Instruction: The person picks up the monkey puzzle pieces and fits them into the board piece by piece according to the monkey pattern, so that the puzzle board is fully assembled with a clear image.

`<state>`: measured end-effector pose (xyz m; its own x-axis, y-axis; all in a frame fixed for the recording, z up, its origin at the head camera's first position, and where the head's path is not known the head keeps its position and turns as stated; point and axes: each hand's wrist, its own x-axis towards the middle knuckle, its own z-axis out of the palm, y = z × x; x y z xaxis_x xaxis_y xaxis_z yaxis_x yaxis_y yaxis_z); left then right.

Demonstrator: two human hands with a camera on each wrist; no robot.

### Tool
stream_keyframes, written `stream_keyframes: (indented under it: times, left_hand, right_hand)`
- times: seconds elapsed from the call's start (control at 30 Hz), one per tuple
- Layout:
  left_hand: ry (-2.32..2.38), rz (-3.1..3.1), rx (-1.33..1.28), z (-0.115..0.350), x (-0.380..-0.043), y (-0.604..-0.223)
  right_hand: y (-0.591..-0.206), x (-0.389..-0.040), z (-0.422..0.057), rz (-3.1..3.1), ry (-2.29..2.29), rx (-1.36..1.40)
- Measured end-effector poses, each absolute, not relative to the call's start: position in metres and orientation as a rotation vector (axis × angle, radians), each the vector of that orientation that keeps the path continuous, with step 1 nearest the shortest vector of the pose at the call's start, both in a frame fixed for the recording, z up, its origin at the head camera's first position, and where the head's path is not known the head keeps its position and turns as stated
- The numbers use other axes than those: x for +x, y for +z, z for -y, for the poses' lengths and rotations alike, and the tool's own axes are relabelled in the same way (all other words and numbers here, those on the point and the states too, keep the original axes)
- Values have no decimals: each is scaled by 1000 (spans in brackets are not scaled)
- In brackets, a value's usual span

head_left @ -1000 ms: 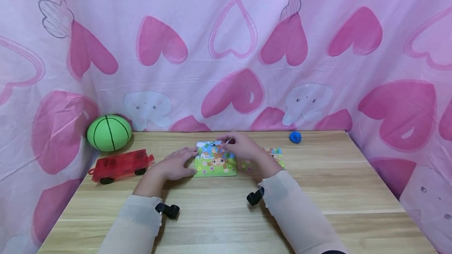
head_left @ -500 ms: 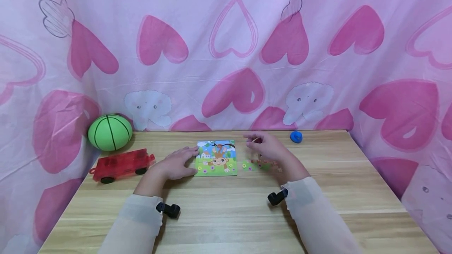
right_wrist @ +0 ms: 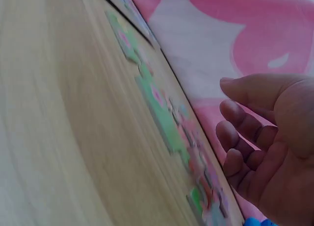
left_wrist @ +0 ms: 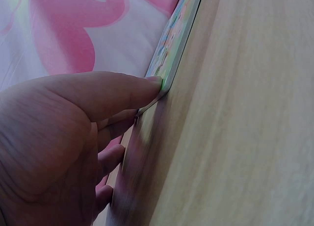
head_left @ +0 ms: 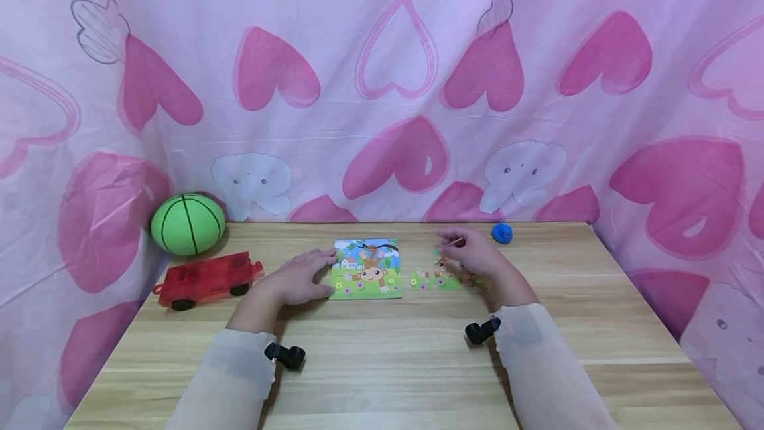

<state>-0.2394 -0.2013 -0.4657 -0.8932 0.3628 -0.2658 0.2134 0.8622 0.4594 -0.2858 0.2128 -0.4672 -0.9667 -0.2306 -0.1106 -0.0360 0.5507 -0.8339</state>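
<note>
Puzzle (head_left: 371,276) touching straight-fingered left hand (head_left: 300,277); pieces (head_left: 442,283) beneath loosely curled, empty right hand (head_left: 475,254).

Green ball (head_left: 188,225) with black lines, far left corner of table, close to the curtain. Red toy car (head_left: 205,282), see-through body, black wheels, sits just nearer than the ball, slightly slanted, loop on its left end, small knob on its right end. Small blue lump (head_left: 502,233), far right, near table's far edge; exact kind unclear. Table (head_left: 382,377): light wood-grain top. Curtain (head_left: 334,105): pale pink, hangs along far, left and right sides; printed with pink hearts (head_left: 277,68), some winged, plus pale fluffy animals (head_left: 251,178) low down.
</note>
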Motion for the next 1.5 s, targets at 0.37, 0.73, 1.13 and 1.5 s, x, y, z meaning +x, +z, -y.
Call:
stream_keyframes:
  times: [0.37,0.73,1.13,1.5]
  left_hand:
    - [616,-2692,427,201,-238,-465]
    - [610,-2696,434,200,-237,-464]
    - [619,-2692,436,200,-236,-463]
    - [603,-2706,431,201,-239,-468]
  right_hand:
    - [-477,-291,-222,-2511,-1390,-202]
    - [-477,-288,-221,-2513,-1268,-262]
    - [-478,-289,-218,-2555,-1258,-178]
    - [-470,-286,-213,-2711,-1233,-113]
